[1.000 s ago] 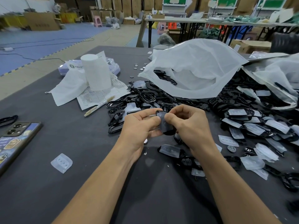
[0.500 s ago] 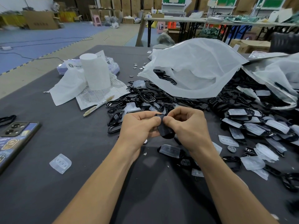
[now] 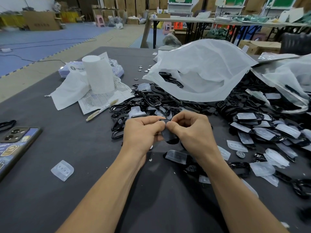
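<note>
Pinching the small black part (image 3: 170, 137) tighter than a second ago, gripping it between left hand (image 3: 143, 132) and right hand (image 3: 190, 132) with thumbs nearly meeting over its top edge, holding it just above the table (image 3: 84, 182), near the black pile (image 3: 151, 101), probably pressing the fit home.

FACTORY FLOOR: A dark worktable (image 3: 75, 207) was heaped with black plastic frames (image 3: 151, 101), clear silicone button pads (image 3: 62, 170) and white bulk bags (image 3: 202, 71). Behind it, folding tables (image 3: 181, 19) carried more goods. Walls of stacked cardboard cartons (image 3: 133, 5) and blue foam floor mats (image 3: 42, 36) marked the hall as a small-parts assembly workshop.
</note>
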The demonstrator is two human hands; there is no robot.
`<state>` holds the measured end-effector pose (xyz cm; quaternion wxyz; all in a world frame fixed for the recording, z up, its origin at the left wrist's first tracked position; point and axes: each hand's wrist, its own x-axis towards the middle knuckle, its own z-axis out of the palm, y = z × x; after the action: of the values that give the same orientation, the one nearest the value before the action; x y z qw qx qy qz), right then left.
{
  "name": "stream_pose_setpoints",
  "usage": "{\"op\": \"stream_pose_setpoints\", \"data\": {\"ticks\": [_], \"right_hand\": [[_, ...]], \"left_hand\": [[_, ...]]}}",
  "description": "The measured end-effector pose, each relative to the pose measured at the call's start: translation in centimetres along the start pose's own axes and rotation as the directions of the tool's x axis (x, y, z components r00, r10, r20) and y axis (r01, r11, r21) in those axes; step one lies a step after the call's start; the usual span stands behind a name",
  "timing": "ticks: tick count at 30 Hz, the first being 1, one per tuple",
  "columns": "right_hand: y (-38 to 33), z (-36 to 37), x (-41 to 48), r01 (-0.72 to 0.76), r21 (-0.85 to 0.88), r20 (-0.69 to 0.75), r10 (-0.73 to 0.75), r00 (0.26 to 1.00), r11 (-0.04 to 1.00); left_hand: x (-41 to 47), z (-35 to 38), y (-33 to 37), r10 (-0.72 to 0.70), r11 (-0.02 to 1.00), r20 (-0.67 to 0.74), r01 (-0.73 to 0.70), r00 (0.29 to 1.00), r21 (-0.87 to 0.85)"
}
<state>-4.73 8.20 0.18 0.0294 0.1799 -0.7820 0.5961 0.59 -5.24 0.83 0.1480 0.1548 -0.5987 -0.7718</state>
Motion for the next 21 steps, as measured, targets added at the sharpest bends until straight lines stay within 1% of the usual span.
{"op": "stream_pose_setpoints", "data": {"ticks": [4, 7, 11, 14, 16, 18, 21], "right_hand": [[0.12, -0.3, 0.22, -0.042, 0.026, -0.039, 0.043, 0.998, 0.999], [0.06, -0.38, 0.34, -0.066, 0.056, -0.054, 0.069, 0.996, 0.996], [-0.09, -0.4, 0.2, -0.062, 0.027, -0.071, 0.063, 0.995, 0.998], [-0.12, -0.31, 0.04, -0.037, -0.004, -0.091, 0.036, 0.995, 0.999], [-0.17, -0.12, -0.07, -0.019, -0.014, -0.082, 0.018, 0.996, 1.0], [-0.23, 0.05, -0.13, -0.003, -0.01, -0.067, 0.002, 0.998, 1.0], [-0.22, 0.24, -0.16, 0.026, 0.009, -0.053, -0.025, 0.998, 1.0]], "left_hand": [[0.26, -0.15, -0.06, -0.054, 0.996, 0.06, 0.058, 0.997, -0.073], [0.45, -0.31, 0.1, -0.07, 0.995, 0.124, 0.079, 0.99, -0.069], [0.39, -0.56, 0.09, -0.058, 0.996, 0.191, 0.071, 0.98, -0.062], [0.31, -0.43, -0.03, -0.058, 0.995, 0.158, 0.071, 0.986, -0.076], [0.23, -0.3, -0.04, -0.054, 0.997, 0.123, 0.061, 0.991, -0.052], [0.21, -0.19, -0.03, -0.041, 0.999, 0.096, 0.043, 0.995, -0.017], [0.29, -0.14, 0.04, -0.028, 0.999, 0.054, 0.029, 0.998, -0.018]]}}
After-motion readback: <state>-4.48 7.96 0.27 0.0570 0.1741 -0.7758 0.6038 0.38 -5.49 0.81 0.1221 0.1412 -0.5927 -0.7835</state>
